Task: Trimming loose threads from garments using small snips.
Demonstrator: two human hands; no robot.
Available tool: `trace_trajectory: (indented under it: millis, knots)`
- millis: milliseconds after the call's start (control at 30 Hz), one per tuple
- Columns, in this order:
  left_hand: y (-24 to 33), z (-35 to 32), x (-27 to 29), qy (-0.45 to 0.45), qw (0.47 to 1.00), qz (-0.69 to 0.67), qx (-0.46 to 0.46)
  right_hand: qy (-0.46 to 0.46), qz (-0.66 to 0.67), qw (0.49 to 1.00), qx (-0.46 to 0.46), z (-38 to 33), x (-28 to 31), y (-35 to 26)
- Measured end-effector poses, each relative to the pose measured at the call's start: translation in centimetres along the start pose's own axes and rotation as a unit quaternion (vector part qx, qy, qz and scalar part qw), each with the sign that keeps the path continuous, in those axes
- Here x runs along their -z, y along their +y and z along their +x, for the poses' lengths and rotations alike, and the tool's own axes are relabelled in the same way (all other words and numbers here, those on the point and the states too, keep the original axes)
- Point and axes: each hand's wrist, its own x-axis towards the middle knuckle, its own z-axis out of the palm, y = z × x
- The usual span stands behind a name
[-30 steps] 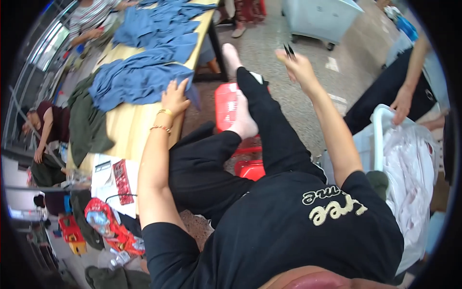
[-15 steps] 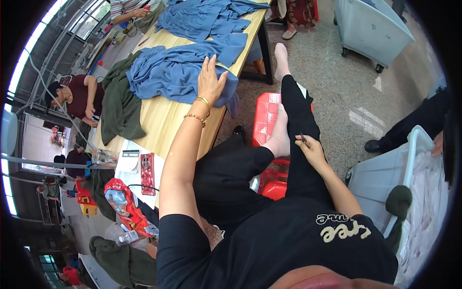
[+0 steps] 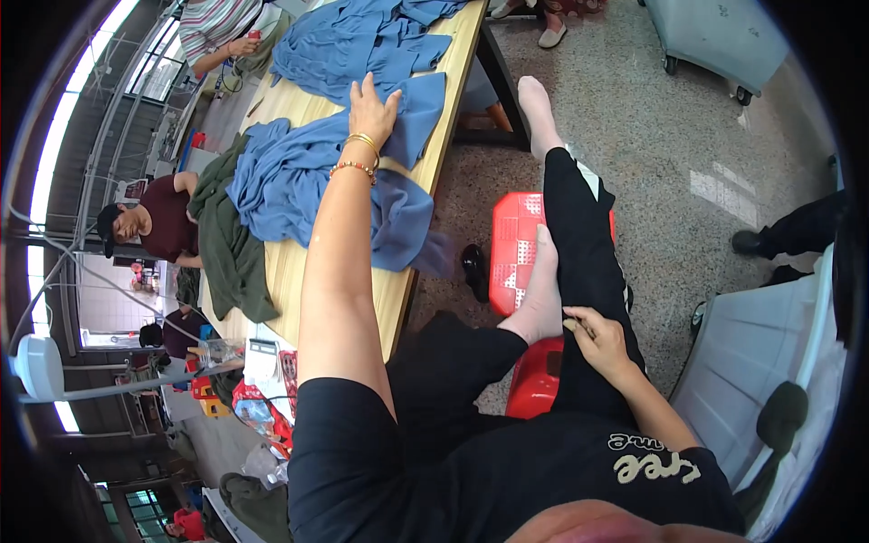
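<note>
My left hand (image 3: 371,113) lies flat with spread fingers on a blue garment (image 3: 299,176) on the wooden table (image 3: 290,271), arm stretched out, bangles at the wrist. More blue garments (image 3: 362,41) are heaped farther along the table. My right hand (image 3: 597,342) rests on my black-trousered leg (image 3: 584,244), which is crossed over my lap. Its fingers are curled around something small that I cannot make out. My bare foot (image 3: 539,308) rests beside that hand.
A red plastic stool (image 3: 509,240) stands under my leg, with a black shoe (image 3: 472,267) beside it. A dark green garment (image 3: 226,244) lies at the table's left. Other people sit at the far side. A grey wheeled cart (image 3: 724,36) and a white bin (image 3: 760,353) stand to the right.
My left hand has slid farther along the table over the blue garment. My right hand came down from raised in the air and now rests on my leg.
</note>
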Motion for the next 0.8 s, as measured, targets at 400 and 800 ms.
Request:
trace_trajectory:
  millis: [400, 800]
  knots:
    - [0.2, 8.5, -3.0, -0.048, 0.976, 0.061, 0.205, 0.013, -0.011, 1.000, 0.017, 0.9, 0.2, -0.8]
    - [-6.3, 10.8, -3.0, -0.074, 0.983, 0.079, 0.150, 0.023, 0.008, 0.999, 0.031, 1.2, 0.0, -0.6]
